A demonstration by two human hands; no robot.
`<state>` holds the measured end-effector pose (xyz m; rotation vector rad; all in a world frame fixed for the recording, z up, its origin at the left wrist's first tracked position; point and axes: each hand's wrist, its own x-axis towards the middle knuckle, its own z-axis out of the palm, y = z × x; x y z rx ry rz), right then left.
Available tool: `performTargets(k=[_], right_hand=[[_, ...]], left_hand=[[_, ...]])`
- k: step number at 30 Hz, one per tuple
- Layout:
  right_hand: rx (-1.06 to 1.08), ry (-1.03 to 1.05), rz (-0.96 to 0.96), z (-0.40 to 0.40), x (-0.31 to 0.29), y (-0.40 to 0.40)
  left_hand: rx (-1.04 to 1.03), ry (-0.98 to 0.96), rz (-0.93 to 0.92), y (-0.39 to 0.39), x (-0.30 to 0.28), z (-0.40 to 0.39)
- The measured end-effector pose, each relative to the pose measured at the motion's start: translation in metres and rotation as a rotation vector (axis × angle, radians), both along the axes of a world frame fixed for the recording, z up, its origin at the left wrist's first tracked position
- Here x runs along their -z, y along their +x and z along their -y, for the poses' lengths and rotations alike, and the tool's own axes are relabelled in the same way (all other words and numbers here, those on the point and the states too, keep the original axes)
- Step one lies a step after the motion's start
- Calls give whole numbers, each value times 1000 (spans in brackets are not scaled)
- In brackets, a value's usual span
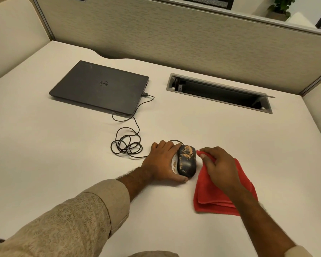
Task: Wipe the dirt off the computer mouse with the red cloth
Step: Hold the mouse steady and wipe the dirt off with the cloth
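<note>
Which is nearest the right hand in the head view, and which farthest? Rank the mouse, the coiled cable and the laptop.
From the right hand:
1. Mouse, just to its left.
2. Coiled cable, further left, past the left hand.
3. Laptop, far back on the left.

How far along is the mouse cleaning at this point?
Early stage. Done: the left hand grips the mouse on the desk, and the right hand has pinched up a corner of the red cloth. In hand: that corner sits beside the mouse. Left: all the wiping, since brown dirt covers the mouse's top.
</note>
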<state>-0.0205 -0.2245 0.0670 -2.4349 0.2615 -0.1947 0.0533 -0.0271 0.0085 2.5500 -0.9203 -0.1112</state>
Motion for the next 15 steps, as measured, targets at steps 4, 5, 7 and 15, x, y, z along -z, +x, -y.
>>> performTargets(k=[4, 5, 7, 15], right_hand=[[-78, -15, 22, -13, 3, -2], [-97, -27, 13, -16, 4, -2], [-123, -81, -14, -19, 4, 0], [-184, -181, -16, -16, -1, 7]], left_hand=[[-3, 6, 8, -1, -2, 0], [-5, 5, 11, -1, -3, 0], [-6, 5, 13, -2, -4, 0], [-8, 5, 0, -2, -4, 0]])
